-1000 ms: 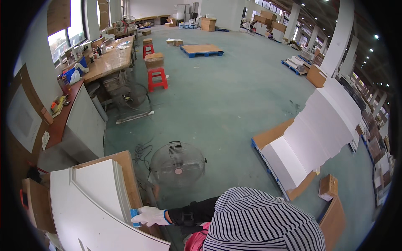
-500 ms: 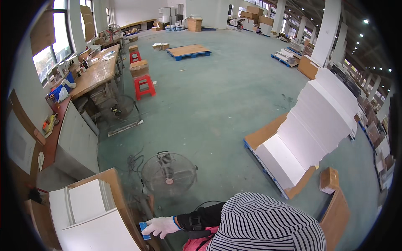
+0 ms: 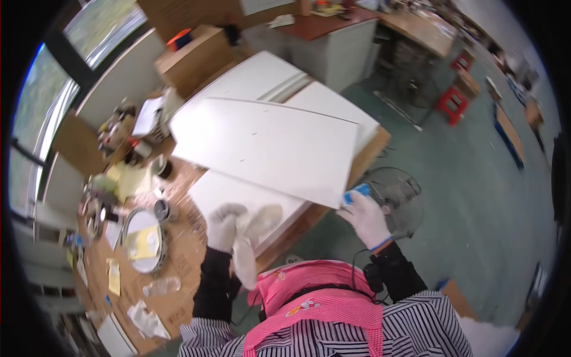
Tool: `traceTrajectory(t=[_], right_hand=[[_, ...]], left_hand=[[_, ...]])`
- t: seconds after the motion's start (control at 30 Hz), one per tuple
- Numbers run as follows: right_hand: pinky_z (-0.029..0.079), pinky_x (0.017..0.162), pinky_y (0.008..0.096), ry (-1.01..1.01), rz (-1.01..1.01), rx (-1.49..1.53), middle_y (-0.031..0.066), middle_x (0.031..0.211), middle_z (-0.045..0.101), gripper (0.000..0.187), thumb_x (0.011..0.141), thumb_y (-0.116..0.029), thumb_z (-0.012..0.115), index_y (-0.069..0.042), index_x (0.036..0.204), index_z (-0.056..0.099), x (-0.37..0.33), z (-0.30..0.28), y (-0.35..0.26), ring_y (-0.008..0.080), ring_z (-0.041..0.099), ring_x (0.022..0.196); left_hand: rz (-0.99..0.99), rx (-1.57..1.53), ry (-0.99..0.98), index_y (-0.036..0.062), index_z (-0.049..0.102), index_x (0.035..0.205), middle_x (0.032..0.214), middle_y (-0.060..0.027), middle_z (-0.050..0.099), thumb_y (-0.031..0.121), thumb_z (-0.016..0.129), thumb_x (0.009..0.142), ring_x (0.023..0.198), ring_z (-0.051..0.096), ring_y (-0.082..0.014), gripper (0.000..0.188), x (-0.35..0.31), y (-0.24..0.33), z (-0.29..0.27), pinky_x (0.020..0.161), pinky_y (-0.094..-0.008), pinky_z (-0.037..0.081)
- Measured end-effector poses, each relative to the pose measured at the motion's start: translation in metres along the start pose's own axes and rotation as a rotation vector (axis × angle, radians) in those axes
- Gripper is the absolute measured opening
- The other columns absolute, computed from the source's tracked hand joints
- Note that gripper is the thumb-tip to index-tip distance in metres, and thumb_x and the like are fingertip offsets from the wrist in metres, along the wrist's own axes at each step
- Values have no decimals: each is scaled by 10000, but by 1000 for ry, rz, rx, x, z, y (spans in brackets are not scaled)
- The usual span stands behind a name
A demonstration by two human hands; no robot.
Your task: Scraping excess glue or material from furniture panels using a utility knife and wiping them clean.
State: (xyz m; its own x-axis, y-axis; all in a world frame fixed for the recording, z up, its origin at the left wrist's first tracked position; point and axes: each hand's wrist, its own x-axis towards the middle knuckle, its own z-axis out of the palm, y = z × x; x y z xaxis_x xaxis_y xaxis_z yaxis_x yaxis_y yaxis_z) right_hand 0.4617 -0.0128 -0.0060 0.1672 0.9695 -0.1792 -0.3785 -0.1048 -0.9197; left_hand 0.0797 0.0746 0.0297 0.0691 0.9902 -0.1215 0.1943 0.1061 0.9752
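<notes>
My left hand (image 3: 225,228), in a white glove, is closed on a crumpled white cloth (image 3: 245,262) that hangs down beside the table edge. The gloved right hand (image 3: 367,220) grips a small blue block (image 3: 358,194) at the near right corner of a large white board (image 3: 279,149). This board lies askew over other white boards, with a few small dark marks on its face. A lower white board (image 3: 238,193) shows beneath it, close to my left hand.
On the brown-covered worktable (image 3: 190,232) to the left lie a round tin (image 3: 144,241), a clear plastic bottle (image 3: 162,287) and a crumpled white rag (image 3: 147,320). A floor fan (image 3: 410,199) stands right of my right hand. Farther off is a red stool (image 3: 453,106).
The view has swung left and down onto the boards and worktable. My left hand with the cloth has come into sight. My right hand still holds the blue block, now at the board's corner.
</notes>
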Motion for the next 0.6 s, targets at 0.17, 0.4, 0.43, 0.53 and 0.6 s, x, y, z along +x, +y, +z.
traceTrajectory(t=[0.17,0.4,0.43,0.53,0.6], right_hand=[[570,961,480,36,200,392,109,1177,639,266,1061,-166,569,-24,1283,540,20,26,-8,294,660,1138],[580,908,425,216,410,110,77,1198,650,302,1042,-226,596,-57,1292,576,65,53,-46,253,667,1110],[582,899,411,205,465,101,80,1197,652,309,1032,-237,609,-59,1283,587,70,53,-48,248,669,1107],[560,894,426,218,407,16,76,1166,660,341,1013,-275,628,-60,1276,603,100,51,-65,246,662,1074],[555,902,428,228,402,8,77,1161,663,335,1017,-280,629,-60,1267,604,119,54,-77,245,661,1068]], left_hand=[[-115,1191,268,81,721,1083,1075,-216,735,324,554,968,1029,700,-444,317,74,12,-148,903,-519,561],[-323,942,353,-23,711,1013,1101,-302,714,538,474,984,1098,684,-424,610,216,-64,-203,941,-485,514],[-327,717,271,-37,716,909,1001,-222,754,576,549,975,984,712,-370,639,228,-86,-230,888,-456,526],[-483,78,209,-19,716,1122,937,-136,748,541,646,971,846,706,-240,585,255,-130,-233,792,-379,559],[-579,-384,100,66,718,1077,868,-60,724,487,667,1009,769,675,-155,430,254,-153,-239,698,-318,546]])
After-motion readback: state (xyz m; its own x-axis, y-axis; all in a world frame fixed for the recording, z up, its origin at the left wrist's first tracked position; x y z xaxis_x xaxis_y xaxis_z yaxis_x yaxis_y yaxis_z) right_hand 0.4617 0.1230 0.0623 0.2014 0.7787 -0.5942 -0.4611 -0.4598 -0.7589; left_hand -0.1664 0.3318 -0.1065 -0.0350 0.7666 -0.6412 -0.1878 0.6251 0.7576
